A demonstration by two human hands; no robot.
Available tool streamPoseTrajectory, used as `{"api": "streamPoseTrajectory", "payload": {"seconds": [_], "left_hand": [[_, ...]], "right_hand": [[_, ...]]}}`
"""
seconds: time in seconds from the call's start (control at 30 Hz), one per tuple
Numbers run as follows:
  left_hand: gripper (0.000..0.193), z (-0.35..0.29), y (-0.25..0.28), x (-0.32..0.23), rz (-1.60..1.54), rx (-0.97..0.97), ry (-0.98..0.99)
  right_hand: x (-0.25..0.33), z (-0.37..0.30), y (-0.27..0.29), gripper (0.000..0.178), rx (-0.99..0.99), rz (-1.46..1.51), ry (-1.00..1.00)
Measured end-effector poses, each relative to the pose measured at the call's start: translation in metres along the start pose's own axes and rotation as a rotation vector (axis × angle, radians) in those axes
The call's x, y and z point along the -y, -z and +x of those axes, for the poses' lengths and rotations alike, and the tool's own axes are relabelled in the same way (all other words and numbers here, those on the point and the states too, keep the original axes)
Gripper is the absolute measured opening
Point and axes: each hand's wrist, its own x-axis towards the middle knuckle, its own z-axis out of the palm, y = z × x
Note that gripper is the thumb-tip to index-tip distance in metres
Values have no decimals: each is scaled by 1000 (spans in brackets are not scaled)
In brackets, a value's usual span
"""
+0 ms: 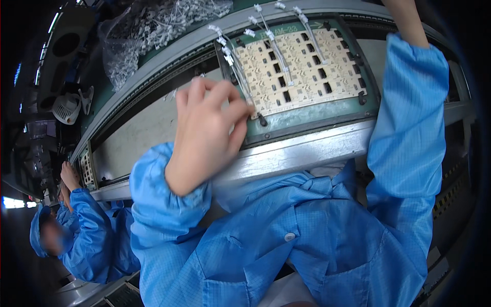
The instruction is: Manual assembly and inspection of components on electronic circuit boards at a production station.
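A cream circuit board panel (307,77) with rows of black parts lies on a green fixture (317,110), held round its edge by black clips. My left hand (207,120) is at the panel's near left corner. Its thumb and index finger are closed at the lower end of a thin white cable (241,77), whose upper end carries white connectors. More white cables, such as the middle one (279,53), lie across the panel with connectors past its far edge. Of my right arm only the wrist (406,23) shows at the top right; the fingers are out of the picture.
A clear bag of white connector cables (153,36) lies beyond the conveyor's metal rail (138,74). The smooth near rail (307,151) runs before me. At far left stand a white device (66,107) and a co-worker in blue (94,235), hands by another panel (88,169).
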Motion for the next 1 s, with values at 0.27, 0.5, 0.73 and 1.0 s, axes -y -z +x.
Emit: {"api": "streamPoseTrajectory", "payload": {"seconds": [0.27,0.5,0.73,1.0], "left_hand": [[32,23,25,30,31,175,-229],[17,207,-9,101,-18,-70,-211],[31,257,-78,119,340,-71,-298],[12,239,-45,106,104,-130,-463]], "right_hand": [[13,-75,27,26,352,129,-365],[8,-86,7,14,310,294,-328],[7,-117,-13,9,288,-106,-252],[8,-124,-19,10,389,-219,-83]]}}
